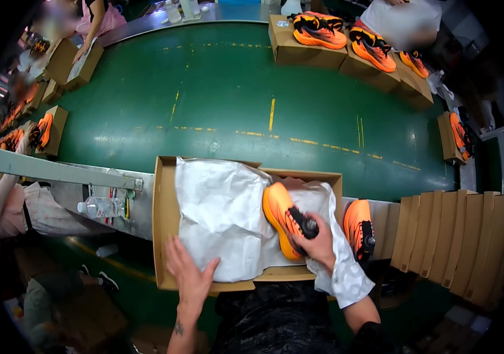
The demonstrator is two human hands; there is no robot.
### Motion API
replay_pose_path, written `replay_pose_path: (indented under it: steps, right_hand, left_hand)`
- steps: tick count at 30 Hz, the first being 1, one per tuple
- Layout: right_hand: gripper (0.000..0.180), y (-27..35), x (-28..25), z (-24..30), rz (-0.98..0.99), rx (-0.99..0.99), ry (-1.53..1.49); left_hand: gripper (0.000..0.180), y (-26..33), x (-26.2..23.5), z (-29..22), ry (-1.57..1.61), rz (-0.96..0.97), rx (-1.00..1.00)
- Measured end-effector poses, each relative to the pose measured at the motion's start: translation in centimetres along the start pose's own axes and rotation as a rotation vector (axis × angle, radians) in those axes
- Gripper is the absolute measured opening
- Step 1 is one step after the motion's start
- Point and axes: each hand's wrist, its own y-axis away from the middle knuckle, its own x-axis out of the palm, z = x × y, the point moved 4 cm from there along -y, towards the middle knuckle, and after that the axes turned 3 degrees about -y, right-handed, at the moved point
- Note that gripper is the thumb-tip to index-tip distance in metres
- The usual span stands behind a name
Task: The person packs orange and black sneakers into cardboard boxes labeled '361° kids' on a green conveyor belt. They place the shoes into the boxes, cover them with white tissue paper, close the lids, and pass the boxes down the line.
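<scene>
An opened cardboard shoebox [166, 236] sits in front of me, lined with white tissue paper [219, 206]. My right hand [318, 242] grips an orange running shoe [279, 215] around its black ankle opening. That shoe is over the paper in the right half of the box, toe pointing away from me. My left hand [191, 272] has its fingers spread at the box's near left side, by the paper's edge. A second orange shoe [356, 219] stands just right of the box, a dark round piece in its opening.
A long row of upright cardboard boxes [446, 236] stands at the right. Beyond lies a wide green surface [216, 88], with orange shoes on boxes [308, 53] along its far edge. On the left are a metal rail [57, 168], a clear bottle [101, 206] and several co-workers.
</scene>
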Motion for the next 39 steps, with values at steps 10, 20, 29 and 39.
replay_pose_path:
  steps: [10, 20, 29, 39]
  right_hand:
    - [0.057, 1.3, 6.5, -2.0, 0.072, 0.413, -0.478]
    - [0.072, 0.2, 9.9, -2.1, 0.279, 0.165, -0.194]
    - [0.044, -2.0, -4.7, 4.5, 0.471, 0.620, -0.614]
    - [0.041, -4.2, -7.9, 4.7, 0.232, 0.259, -0.170]
  left_hand:
    - [0.045, 0.4, 1.3, 1.7, 0.979, 0.563, -0.601]
    - [0.035, -1.4, 0.4, -8.7, 0.611, 0.719, 0.419]
    - [0.047, -6.1, 5.9, -13.6, 0.621, 0.472, 0.579]
    - [0.048, -4.5, 15.2, -14.2, -0.020, 0.524, 0.615]
